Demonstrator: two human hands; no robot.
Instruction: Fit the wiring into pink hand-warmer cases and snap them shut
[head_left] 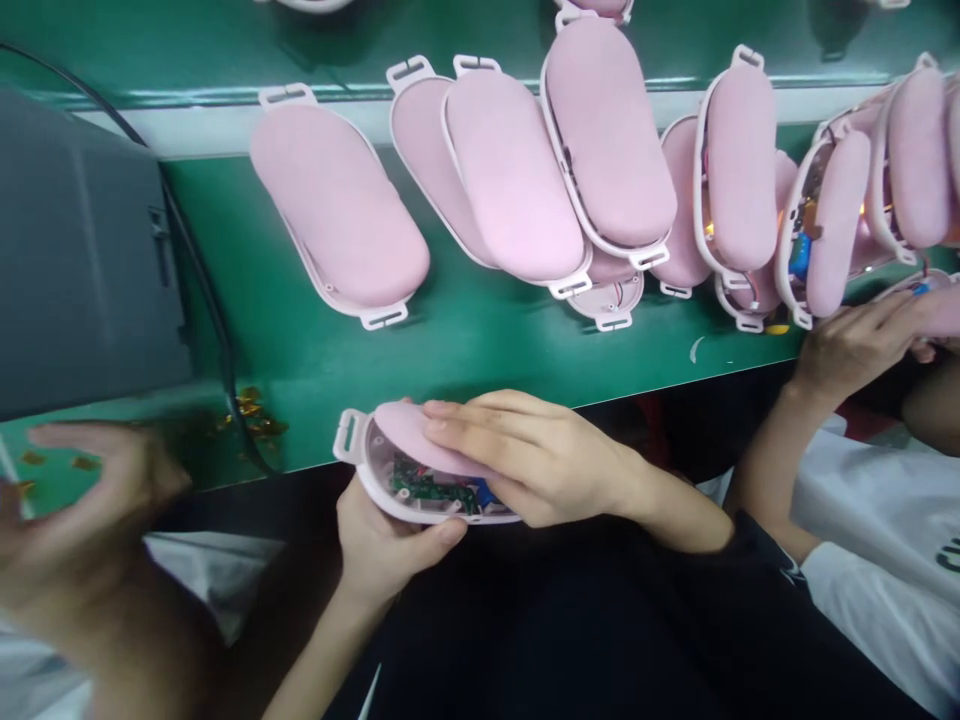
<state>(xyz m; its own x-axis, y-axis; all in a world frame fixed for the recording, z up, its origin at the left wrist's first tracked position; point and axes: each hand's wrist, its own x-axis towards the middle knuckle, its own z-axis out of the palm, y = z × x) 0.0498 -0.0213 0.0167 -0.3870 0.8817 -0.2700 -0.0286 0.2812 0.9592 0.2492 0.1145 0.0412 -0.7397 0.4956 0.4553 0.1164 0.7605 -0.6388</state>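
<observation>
Just off the table's front edge, my left hand [390,540] grips a pale pink oval casing [375,475] from below, thumb along its near rim. My right hand [540,455] has its fingers laid over the pink cover [409,430] of that casing and wraps its far right end. The cover sits tilted, leaving a gap along the near side. Through this gap show a green circuit board [431,485] and a blue part [486,492]. A white strap loop [349,437] sticks out at the casing's left end.
Several similar pink casings [517,180] lie across the green table [337,370], some overlapping. A grey box [82,250] with a black cable [214,310] stands at left, near gold scraps [255,415]. Co-workers' hands show at left [97,490] and right [855,345].
</observation>
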